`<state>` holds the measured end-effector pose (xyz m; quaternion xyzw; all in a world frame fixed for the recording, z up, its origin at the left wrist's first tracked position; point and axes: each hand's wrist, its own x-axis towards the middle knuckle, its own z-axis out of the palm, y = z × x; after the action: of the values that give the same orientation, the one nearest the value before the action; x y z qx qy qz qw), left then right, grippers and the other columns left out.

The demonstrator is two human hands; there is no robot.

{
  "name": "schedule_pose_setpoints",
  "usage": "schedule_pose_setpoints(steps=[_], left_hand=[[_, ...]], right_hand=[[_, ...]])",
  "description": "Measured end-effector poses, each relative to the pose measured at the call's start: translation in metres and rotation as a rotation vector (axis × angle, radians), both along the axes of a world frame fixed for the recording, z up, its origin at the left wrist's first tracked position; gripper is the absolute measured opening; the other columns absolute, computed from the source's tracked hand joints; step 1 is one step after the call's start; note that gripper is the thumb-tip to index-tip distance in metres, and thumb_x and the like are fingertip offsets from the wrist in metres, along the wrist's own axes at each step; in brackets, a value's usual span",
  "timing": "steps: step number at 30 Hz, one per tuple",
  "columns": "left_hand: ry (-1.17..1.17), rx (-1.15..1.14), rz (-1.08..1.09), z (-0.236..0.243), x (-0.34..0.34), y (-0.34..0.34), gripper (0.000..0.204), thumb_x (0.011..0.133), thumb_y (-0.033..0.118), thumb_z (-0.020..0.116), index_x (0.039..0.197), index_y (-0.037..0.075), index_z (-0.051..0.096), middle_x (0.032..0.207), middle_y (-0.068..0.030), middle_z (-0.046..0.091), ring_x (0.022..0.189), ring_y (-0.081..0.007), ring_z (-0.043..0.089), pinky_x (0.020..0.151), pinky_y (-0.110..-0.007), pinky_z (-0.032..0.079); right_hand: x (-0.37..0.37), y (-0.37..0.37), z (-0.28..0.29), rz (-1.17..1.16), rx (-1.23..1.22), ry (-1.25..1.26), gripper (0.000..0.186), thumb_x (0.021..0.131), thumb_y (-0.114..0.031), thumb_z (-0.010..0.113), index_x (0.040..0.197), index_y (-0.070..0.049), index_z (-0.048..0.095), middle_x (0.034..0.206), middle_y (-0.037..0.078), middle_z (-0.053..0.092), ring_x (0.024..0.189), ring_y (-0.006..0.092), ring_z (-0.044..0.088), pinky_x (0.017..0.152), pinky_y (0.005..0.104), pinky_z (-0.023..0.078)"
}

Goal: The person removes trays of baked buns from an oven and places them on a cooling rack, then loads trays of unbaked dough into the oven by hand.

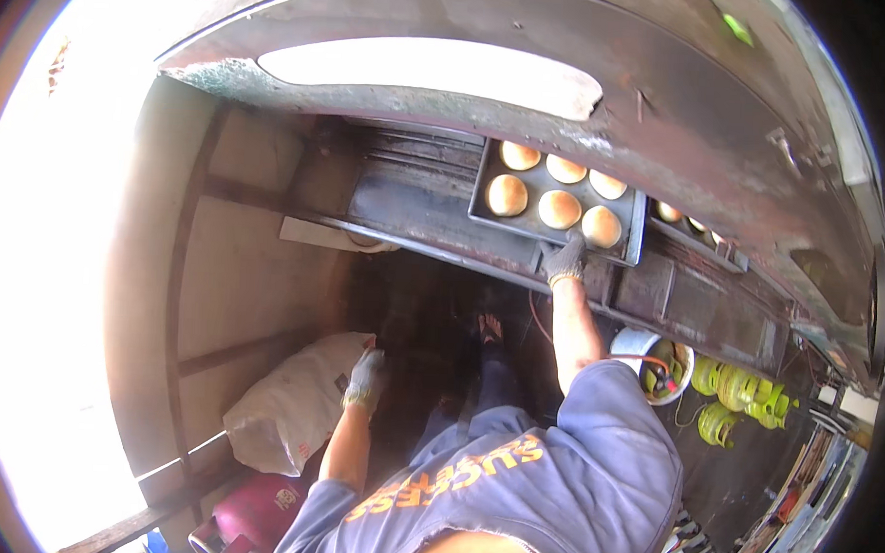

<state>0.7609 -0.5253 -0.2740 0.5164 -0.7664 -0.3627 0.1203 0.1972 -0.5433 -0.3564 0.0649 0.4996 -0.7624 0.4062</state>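
At the left, a white sack is lying beside the panelled wall, with a red gas cylinder standing near its lower end. The gloved left hand is hanging next to the sack; its fingers are curling loosely and holding nothing that shows, though how far they are closing is impossible to tell.

Further right, a metal tray is sitting in the oven's long opening, carrying golden-topped buns set apart in rows. The gloved right hand is touching the tray's near edge, its thumb spreading out to the left; whether the fingers are gripping the rim or only pressing on it, I cannot tell.

The step in hand appears to be handling this tray at the oven, and the next move seems to be calling for a firm, level hold. Just right of it, a second tray is holding more buns, partly hidden under the hood.
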Motion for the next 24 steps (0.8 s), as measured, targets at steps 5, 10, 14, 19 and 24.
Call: schedule_pose_setpoints(steps=[5,10,14,19,24], left_hand=[[-0.809,0.376,-0.191,0.035,-0.025,0.035,0.028,0.095,0.019,0.06,0.118,0.005,0.068,0.109,-0.011,0.068,0.096,-0.0273,0.063,0.083,-0.037,0.051],[-0.04,0.878,0.733,0.0,-0.031,0.067,0.059,0.091,0.026,0.067,0.145,0.006,0.054,0.115,-0.0072,0.068,0.086,-0.0196,0.061,0.074,-0.034,0.049],[0.062,0.815,0.533,-0.024,-0.053,0.048,0.078,0.089,0.024,0.067,0.156,-0.002,0.036,0.142,-0.0148,0.058,0.119,-0.022,0.061,0.099,-0.032,0.048],[0.172,0.77,0.414,0.03,-0.117,0.017,0.082,0.087,0.025,0.07,0.153,-0.008,0.034,0.15,-0.0197,0.051,0.136,-0.0254,0.051,0.112,-0.033,0.04],[0.289,0.628,0.426,0.026,-0.084,0.059,0.076,0.088,0.024,0.07,0.151,-0.007,0.04,0.145,-0.0184,0.057,0.131,-0.0254,0.055,0.109,-0.032,0.042]], right_hand=[[-0.042,-0.079,0.035,0.005,0.238,-0.045,0.078,0.091,-0.05,0.066,0.15,-0.006,0.04,0.147,0.02,0.047,0.128,0.0418,0.053,0.103,0.0552,0.046],[-0.048,-0.078,0.044,0.161,0.865,0.904,0.063,0.087,-0.037,0.061,0.131,0.007,0.057,0.134,0.033,0.059,0.126,0.0462,0.057,0.107,0.0447,0.044],[-0.077,-0.047,0.047,0.721,0.789,1.04,0.049,0.087,-0.031,0.062,0.124,0.002,0.062,0.118,0.032,0.067,0.116,0.0435,0.064,0.098,0.0456,0.049],[-0.013,0.016,0.078,0.867,0.695,1.134,0.038,0.086,-0.031,0.059,0.117,-0.01,0.068,0.11,0.025,0.069,0.103,0.0462,0.065,0.087,0.0481,0.053],[0.105,0.159,0.098,1.118,0.675,1.128,0.039,0.08,-0.033,0.064,0.104,-0.002,0.068,0.109,0.028,0.068,0.106,0.0453,0.065,0.091,0.0487,0.052]])
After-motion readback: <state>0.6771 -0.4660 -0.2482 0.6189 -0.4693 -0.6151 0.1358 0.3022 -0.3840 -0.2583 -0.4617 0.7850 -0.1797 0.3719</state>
